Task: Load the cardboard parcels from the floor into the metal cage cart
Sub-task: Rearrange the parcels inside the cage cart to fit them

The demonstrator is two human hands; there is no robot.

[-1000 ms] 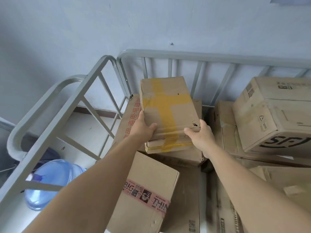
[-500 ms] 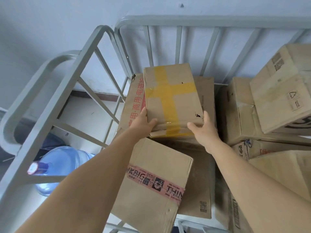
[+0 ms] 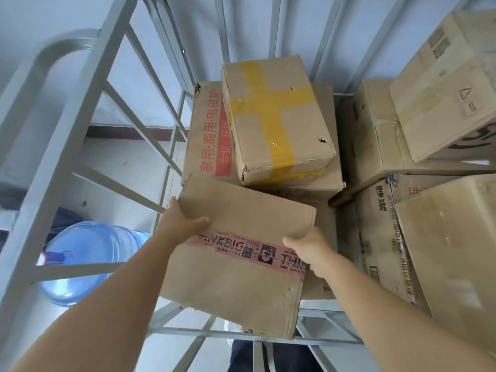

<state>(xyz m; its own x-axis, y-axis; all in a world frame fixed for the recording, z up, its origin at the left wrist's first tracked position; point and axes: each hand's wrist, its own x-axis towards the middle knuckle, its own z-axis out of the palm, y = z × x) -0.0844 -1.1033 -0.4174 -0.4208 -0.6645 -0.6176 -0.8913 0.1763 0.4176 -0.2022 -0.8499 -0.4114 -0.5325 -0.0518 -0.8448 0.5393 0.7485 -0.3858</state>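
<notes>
A person leans over the metal cage cart (image 3: pixel 80 122), both arms reaching in. The left hand (image 3: pixel 182 224) grips the left edge of a pink-taped parcel (image 3: pixel 236 275), thumb on top. The right hand (image 3: pixel 308 248) clasps its right edge, fingers curled underneath. This parcel lies tilted at the near left of the cart, overhanging the near rail. Just beyond it, a yellow-taped parcel (image 3: pixel 273 122) rests on a red-lettered box (image 3: pixel 206 132). More boxes (image 3: pixel 442 84) are stacked to the right. The step appears to be repositioning the pink-taped parcel; next it likely needs sliding farther in to sit flat.
</notes>
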